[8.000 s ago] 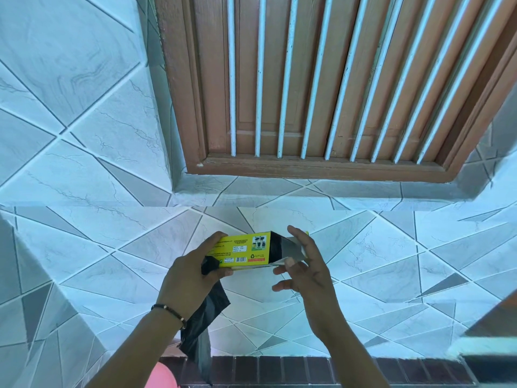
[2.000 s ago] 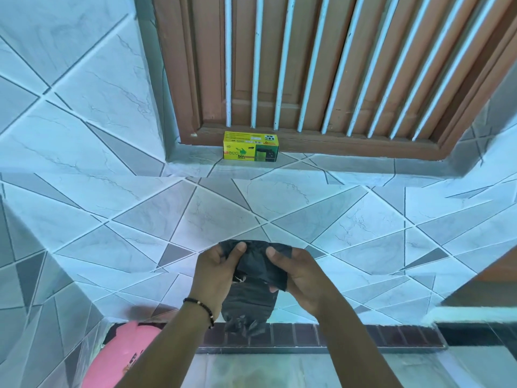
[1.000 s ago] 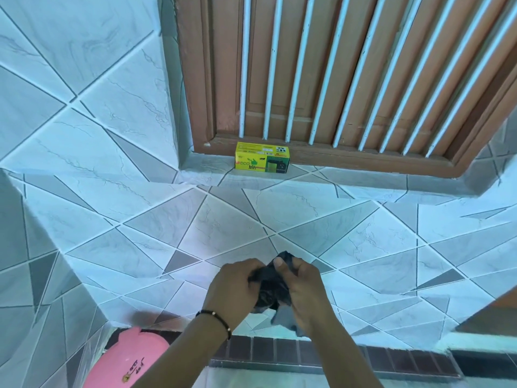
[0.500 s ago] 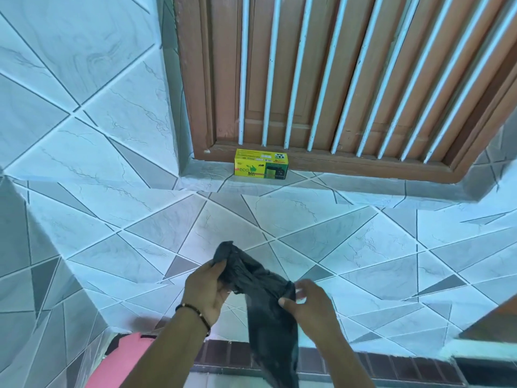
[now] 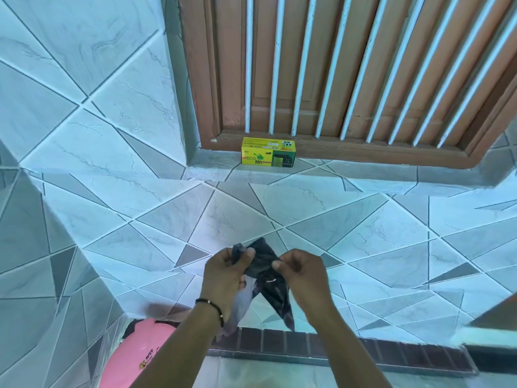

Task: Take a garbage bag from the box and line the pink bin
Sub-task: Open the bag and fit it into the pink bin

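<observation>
A crumpled black garbage bag (image 5: pixel 265 278) hangs between my two hands in front of the tiled wall. My left hand (image 5: pixel 223 275) pinches its top left edge, and my right hand (image 5: pixel 303 275) pinches the top right edge; thin folds of the bag trail down below both. The yellow and green bag box (image 5: pixel 268 152) stands on the window sill, far above my hands. The pink bin (image 5: pixel 131 357) shows at the bottom left, low by the wall and partly hidden behind my left forearm.
A brown wooden window (image 5: pixel 349 65) with white vertical bars fills the top. Grey and white tiled walls (image 5: pixel 112 135) meet in a corner at the left. A strip of dark brown tiles (image 5: pixel 349 351) runs along the wall's base, and a wooden edge (image 5: pixel 500 317) juts in at the right.
The box went from my hands to the sill earlier. In the last second my hands pulled the bag apart, then came closer again; the bag hangs shorter and more bunched.
</observation>
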Available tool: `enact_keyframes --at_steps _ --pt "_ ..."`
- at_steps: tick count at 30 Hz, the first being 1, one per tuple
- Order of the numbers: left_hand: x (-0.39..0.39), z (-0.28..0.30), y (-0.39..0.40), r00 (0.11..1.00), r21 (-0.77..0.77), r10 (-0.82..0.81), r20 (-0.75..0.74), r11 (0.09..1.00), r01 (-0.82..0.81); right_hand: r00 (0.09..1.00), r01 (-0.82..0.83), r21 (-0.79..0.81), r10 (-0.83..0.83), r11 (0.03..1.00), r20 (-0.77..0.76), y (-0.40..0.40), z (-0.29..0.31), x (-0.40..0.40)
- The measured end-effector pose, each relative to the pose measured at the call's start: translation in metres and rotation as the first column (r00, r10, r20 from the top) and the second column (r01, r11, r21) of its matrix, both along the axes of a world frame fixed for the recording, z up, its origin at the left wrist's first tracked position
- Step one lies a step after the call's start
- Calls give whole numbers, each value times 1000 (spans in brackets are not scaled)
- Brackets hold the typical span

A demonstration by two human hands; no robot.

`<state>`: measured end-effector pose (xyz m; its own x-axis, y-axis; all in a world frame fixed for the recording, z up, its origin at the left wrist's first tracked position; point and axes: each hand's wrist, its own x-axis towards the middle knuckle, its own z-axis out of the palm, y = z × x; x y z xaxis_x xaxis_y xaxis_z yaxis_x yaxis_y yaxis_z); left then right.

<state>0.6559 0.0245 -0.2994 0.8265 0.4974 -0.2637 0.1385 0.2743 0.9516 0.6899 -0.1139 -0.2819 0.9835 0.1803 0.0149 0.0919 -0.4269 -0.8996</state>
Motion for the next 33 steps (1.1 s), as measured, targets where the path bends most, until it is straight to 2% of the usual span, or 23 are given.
enact_keyframes --at_steps 3,8,12,14,15,17,19,21,23,25,26,27,29,31,33 --pt "-2 0 16 1000 171 27 15 985 -29 990 117 157 -102 981 -102 -13 -2 9" --pt "-5 -3 41 991 427 131 -4 897 -117 944 286 457 -167 842 -284 -25 0 13" --pt "-13 -21 60 978 491 114 -173 871 -15 915 375 583 -187 721 -357 -28 0 17" --pt "-14 -28 61 948 635 130 -290 767 89 911 381 611 -171 694 -375 -26 -1 16" --pt "-15 -27 57 946 698 130 -298 706 123 913 370 609 -154 702 -378 -22 0 15" --pt "-16 -17 41 980 737 32 -198 663 128 925 320 583 -112 746 -364 -12 -3 12" --pt "-15 -1 18 968 698 -208 -139 673 245 939 256 532 -78 807 -334 1 -4 10" --pt "-14 8 -5 882 635 -430 -191 632 445 953 205 490 -59 847 -297 10 -1 7" --pt "-9 4 -14 856 656 -463 -231 575 488 964 172 472 -50 865 -260 14 3 6" --pt "-4 0 -5 901 727 -372 -223 552 408 969 166 455 -60 875 -238 9 5 9" --pt "-3 -3 3 926 723 -312 -212 587 363 969 173 443 -71 880 -237 5 5 12" --pt "-2 -3 10 947 654 -256 -194 686 320 968 179 439 -77 880 -240 -1 5 15" --pt "2 -3 23 981 413 -139 -133 893 182 959 182 477 -49 860 -279 -10 7 19" --pt "6 0 27 992 261 -43 -120 963 73 954 124 557 56 821 -295 -15 10 20" --pt "9 2 27 992 195 -18 -128 980 43 945 -55 618 240 784 -221 -17 14 19"
